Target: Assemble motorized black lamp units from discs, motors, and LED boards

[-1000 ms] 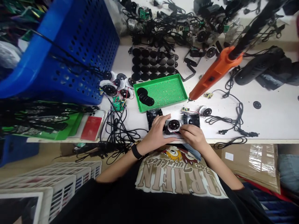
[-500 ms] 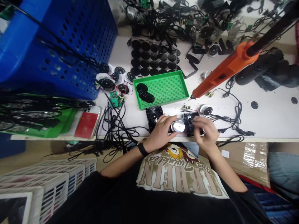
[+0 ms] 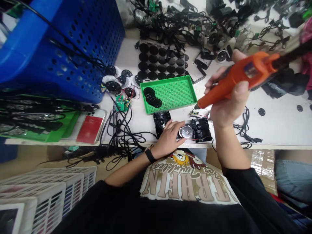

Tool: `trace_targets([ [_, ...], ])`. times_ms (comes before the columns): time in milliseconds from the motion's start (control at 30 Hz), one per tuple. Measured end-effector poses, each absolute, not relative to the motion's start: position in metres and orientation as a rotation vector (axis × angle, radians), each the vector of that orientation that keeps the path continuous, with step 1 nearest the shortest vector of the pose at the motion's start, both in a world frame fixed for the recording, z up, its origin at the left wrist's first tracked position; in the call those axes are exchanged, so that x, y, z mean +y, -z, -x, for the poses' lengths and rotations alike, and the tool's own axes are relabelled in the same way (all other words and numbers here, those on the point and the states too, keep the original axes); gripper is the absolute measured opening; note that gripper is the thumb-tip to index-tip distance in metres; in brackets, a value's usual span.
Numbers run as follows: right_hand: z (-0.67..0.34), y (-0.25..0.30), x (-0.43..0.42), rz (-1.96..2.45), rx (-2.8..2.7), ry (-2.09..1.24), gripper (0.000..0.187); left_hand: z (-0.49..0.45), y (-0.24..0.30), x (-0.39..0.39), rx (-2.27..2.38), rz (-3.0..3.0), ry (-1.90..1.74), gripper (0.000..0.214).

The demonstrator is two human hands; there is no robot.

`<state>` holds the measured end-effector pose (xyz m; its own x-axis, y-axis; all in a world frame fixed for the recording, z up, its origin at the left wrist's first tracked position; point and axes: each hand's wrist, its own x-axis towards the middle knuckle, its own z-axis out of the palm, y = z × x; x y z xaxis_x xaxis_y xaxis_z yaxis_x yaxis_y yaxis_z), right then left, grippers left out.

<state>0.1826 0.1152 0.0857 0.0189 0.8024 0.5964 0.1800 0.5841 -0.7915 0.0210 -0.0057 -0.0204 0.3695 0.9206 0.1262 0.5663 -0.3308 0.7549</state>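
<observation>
My left hand (image 3: 168, 137) holds a round silver disc piece (image 3: 187, 132) between thumb and fingers, low over the table's near edge. On either side of the disc are open black plastic housings: the left housing (image 3: 161, 122) is partly behind my fingers, and the right housing (image 3: 202, 128) is in full view, with a thin red wire along its lower edge. My right hand (image 3: 225, 112) is wrapped around an orange electric screwdriver (image 3: 237, 76). Its tip points down to the left, above a small circuit board (image 3: 194, 112) and near the green tray's corner.
The green perforated tray (image 3: 177, 94) carries stacked black discs and small screws. Rows of black discs (image 3: 162, 60) lie behind it. A blue basket (image 3: 85, 42) stands at left, beside wired round parts (image 3: 113, 87) and a phone (image 3: 91, 126). Tangled cables (image 3: 170, 19) cover the back.
My right hand has left the right housing and risen to the hanging screwdriver, and it now grips it. My left hand stays on the silver disc.
</observation>
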Motion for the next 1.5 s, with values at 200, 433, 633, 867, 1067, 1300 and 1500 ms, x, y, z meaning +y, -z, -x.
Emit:
trace_targets([
  [200, -0.199, -0.103, 0.049, 0.737, -1.299, -0.903, 0.055, -0.020, 0.021, -0.005, 1.263, -2.035, -0.741, 0.052],
  [433, -0.207, -0.102, 0.008, 0.899, -1.196, -0.803, 0.050, -0.020, 0.021, -0.005, 1.255, -2.055, -0.726, 0.049],
  [633, -0.209, -0.102, -0.003, 1.040, -1.248, -0.840, 0.065, -0.020, 0.022, -0.006, 1.270, -2.049, -0.738, 0.048],
  [867, -0.206, -0.108, -0.012, 1.014, -1.241, -0.937, 0.052, -0.020, 0.025, -0.007, 1.264, -2.051, -0.760, 0.051],
  [1067, -0.219, -0.068, -0.016, 0.994, -1.431, -1.118, 0.074, -0.021, 0.022, -0.006, 1.264, -2.045, -0.757, 0.050],
  [1300, -0.207, -0.062, -0.010, 0.843, -1.331, -1.038, 0.050, -0.022, 0.027, -0.007, 1.297, -1.986, -0.764, 0.054],
  [1500, -0.189, -0.038, 0.012, 0.994, -1.506, -0.618, 0.066, -0.021, 0.028, -0.007, 1.259, -1.986, -0.831, 0.054],
])
